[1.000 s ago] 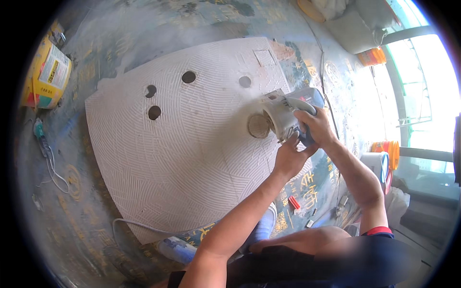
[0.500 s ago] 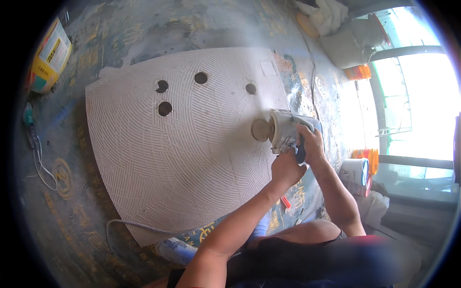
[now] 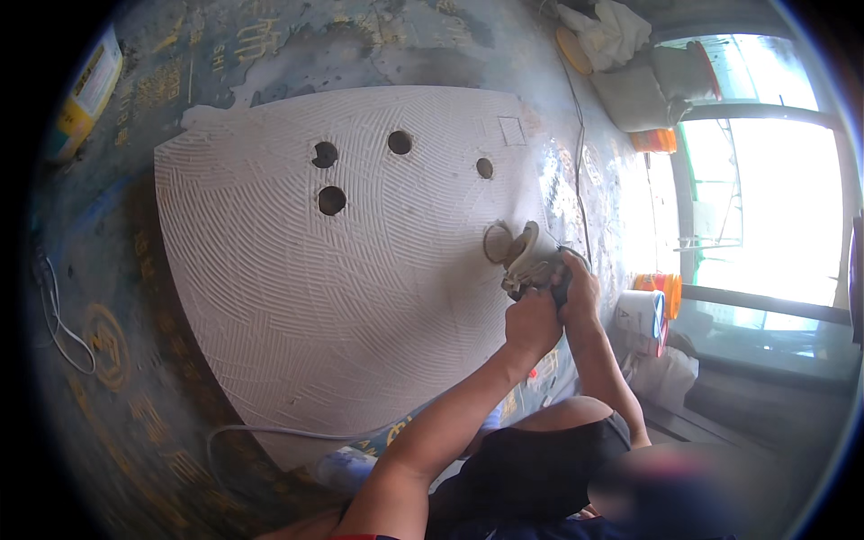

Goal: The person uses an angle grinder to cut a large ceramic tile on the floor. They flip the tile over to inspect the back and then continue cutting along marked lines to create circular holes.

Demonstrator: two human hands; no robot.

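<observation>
A dusty handheld power saw (image 3: 531,263) is tilted over the right edge of a large pale slab (image 3: 297,297). My right hand (image 3: 579,286) is closed around its dark rear handle. Close beside it, my left hand (image 3: 533,322) grips the saw's near side, its fingers partly hidden. A round, dust-coated part (image 3: 497,242) shows at the saw's left; what it is cannot be made out. Pale dust hangs around the tool and blurs the slab's edge. The slab's surface has combed ridges, several round holes (image 3: 332,201) and a small marked square (image 3: 511,131).
A cable (image 3: 297,434) loops across the slab's near edge. At far left are a yellow bucket (image 3: 90,90) and a white cord (image 3: 67,333). White (image 3: 641,313) and orange buckets (image 3: 664,290) stand at right by the window. Sacks (image 3: 643,85) lie at far right.
The saw has tilted, and its broad pale plate no longer faces me. It has shifted nearer and slightly left over the slab, both hands moving with it. My view has turned slightly.
</observation>
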